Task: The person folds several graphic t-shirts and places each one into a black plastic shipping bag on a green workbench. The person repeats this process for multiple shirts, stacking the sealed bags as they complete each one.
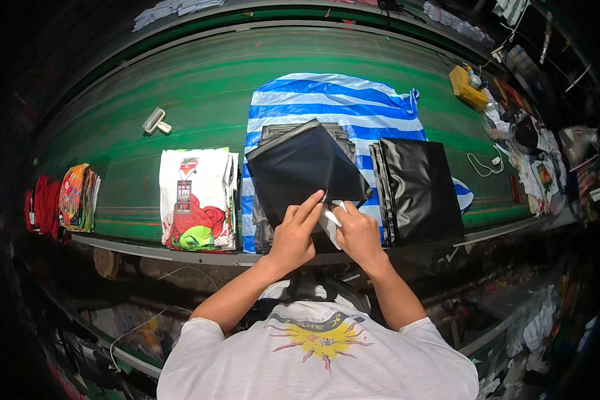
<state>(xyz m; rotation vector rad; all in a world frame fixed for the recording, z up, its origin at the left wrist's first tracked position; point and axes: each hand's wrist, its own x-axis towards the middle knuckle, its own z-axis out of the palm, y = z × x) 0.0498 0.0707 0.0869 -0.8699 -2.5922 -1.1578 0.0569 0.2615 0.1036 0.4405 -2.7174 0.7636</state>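
Observation:
A black plastic bag (300,160), turned at an angle, lies over a stack of black bags (347,137) in front of me. My left hand (298,227) grips its near edge, the index and middle fingers stretched along the surface. A white strip (331,227) hangs at that edge, between the two hands. My right hand (357,230) pinches the strip, its fingers curled. Beneath the stack spreads a blue-and-white striped plastic sheet (325,97). To the right, a pile of folded black plastic bags (420,185) rests partly over the sheet.
Folded printed T-shirts (200,195) are stacked on the left of the green table (180,70). Farther left are more folded garments (80,197). A lint roller (156,121) lies behind them. At right are a yellow container (467,87), a white cable (485,165) and loose cloths (542,170).

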